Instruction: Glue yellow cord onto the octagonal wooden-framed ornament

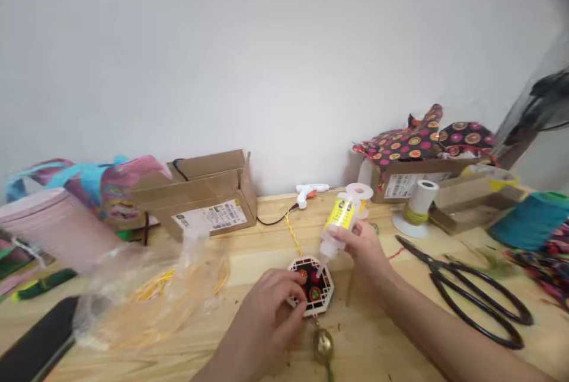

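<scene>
Closest to me, my left hand (267,311) presses fingers down on the hexagonal ornament (313,286), pinning it flat on the wooden table (249,263) just in front of me. Left of it lies a crumpled clear plastic bag (151,293) over yellow cords, with a cardboard box (208,195) behind. Moving right, my right hand (362,246) is clenched around a glue bottle (340,222), tilted so its nozzle touches the ornament's upper edge. Farther right lie black scissors (471,293).

A single head-worn camera looks forward and down from close above the left hand (267,311) and right hand (362,246), facing the wall (267,62) beyond them.
</scene>
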Tool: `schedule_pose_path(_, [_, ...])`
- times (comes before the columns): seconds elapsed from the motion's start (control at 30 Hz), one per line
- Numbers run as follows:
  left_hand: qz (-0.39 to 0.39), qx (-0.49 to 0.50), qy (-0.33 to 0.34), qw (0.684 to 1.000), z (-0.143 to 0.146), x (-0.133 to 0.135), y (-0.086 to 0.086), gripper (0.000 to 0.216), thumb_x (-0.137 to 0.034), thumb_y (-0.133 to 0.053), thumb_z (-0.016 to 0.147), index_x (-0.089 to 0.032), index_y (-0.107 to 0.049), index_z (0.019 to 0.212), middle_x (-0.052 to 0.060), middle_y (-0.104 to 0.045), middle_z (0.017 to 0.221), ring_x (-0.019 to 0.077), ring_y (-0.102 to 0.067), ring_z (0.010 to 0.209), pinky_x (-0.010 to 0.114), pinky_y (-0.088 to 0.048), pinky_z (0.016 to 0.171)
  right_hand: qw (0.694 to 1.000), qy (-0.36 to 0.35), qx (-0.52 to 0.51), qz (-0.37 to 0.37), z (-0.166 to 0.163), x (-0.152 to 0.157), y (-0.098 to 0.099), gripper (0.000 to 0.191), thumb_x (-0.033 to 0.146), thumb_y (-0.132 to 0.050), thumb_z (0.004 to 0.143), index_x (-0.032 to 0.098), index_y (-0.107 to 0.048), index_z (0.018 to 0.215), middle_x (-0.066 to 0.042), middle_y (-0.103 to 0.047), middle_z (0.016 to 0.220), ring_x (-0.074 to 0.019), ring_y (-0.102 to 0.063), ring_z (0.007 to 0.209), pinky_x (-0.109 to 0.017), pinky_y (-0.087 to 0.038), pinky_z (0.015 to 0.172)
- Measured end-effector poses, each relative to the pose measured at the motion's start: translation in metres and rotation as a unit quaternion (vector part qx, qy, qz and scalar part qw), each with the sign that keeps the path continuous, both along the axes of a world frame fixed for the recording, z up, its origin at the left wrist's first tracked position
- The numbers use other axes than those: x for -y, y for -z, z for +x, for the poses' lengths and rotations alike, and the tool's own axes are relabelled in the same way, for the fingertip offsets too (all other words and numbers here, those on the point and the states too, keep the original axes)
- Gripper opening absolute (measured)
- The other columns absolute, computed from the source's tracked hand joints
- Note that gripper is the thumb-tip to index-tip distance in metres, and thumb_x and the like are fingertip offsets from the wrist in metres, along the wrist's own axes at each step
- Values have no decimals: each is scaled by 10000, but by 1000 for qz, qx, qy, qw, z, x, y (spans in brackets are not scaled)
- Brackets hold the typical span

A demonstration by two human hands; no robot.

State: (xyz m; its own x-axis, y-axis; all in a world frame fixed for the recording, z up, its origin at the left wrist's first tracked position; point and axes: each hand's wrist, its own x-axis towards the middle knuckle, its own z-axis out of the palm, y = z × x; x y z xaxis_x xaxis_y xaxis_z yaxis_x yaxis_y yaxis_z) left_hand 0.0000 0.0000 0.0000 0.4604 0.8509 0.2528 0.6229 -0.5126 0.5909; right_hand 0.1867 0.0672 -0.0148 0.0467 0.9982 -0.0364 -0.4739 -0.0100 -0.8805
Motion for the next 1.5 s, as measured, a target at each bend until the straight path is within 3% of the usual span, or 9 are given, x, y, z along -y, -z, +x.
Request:
schedule_pose_path(0.2, [11, -21, -8, 1000, 13, -16, 7, 87, -176, -534, 750, -209, -599, 703, 23, -607, 923, 174, -517, 898, 330, -426, 784, 1000, 10, -22, -3, -3, -6, -10, 272, 295, -745, 512, 147, -595, 684, 16, -604, 612, -129, -556, 559, -250, -461, 537])
schedule_pose_path(0.63, [41, -39, -10, 998, 15, -20, 8, 119, -173, -515, 767, -210, -624, 737, 27, -617, 929, 170, -531, 893, 336, -461, 774, 999, 8, -44, 6, -3, -1, -15, 263, 288, -736, 538, 139, -590, 698, 2, -615, 631, -136, -566, 570, -271, -481, 570])
schedule_pose_path(0.83, [120, -69, 40, 990, 5, -13, 4, 184, -167, -436, 812, -183, -588, 915, 82, -584, 978, 179, -522, 930, 340, -473, 774, 998, 10, -53, 14, -2, -2, -14, 245, 285, -726, 558, 142, -591, 703, 6, -610, 642, -131, -568, 584, -264, -479, 571])
schedule_pose_path(0.97, [194, -148, 95, 965, 0, -7, 3, 254, -188, -435, 808, -173, -556, 1031, 127, -543, 1078, 225, -492, 996, 393, -480, 787, 998, 11, -54, 11, -3, 0, -16, 235, 283, -723, 559, 143, -599, 701, 8, -611, 635, -127, -561, 577, -253, -471, 557])
schedule_pose_path(1.1, [239, -199, 101, 945, -1, -4, 4, 269, -232, -467, 795, -167, -563, 1038, 149, -516, 1133, 263, -470, 1037, 425, -489, 787, 998, 13, -57, 10, -3, 0, -16, 219, 274, -726, 554, 153, -591, 677, 16, -607, 632, -131, -563, 589, -248, -466, 555])
schedule_pose_path(1.27, [250, -227, 93, 937, -1, -5, 5, 275, -257, -485, 784, -175, -574, 1032, 160, -507, 1152, 293, -447, 1071, 481, -468, 804, 998, 16, -56, 8, -3, 0, -16, 232, 281, -720, 553, 149, -600, 701, 6, -608, 634, -139, -563, 592, -257, -463, 554])
schedule_pose_path(1.5, [207, -202, 87, 953, 0, -7, 7, 303, -250, -480, 788, -186, -543, 1077, 155, -491, 1182, 286, -421, 1100, 489, -440, 839, 998, 9, -55, 11, -2, 0, -16, 229, 279, -718, 558, 151, -583, 691, 5, -607, 654, -138, -564, 599, -250, -469, 560])
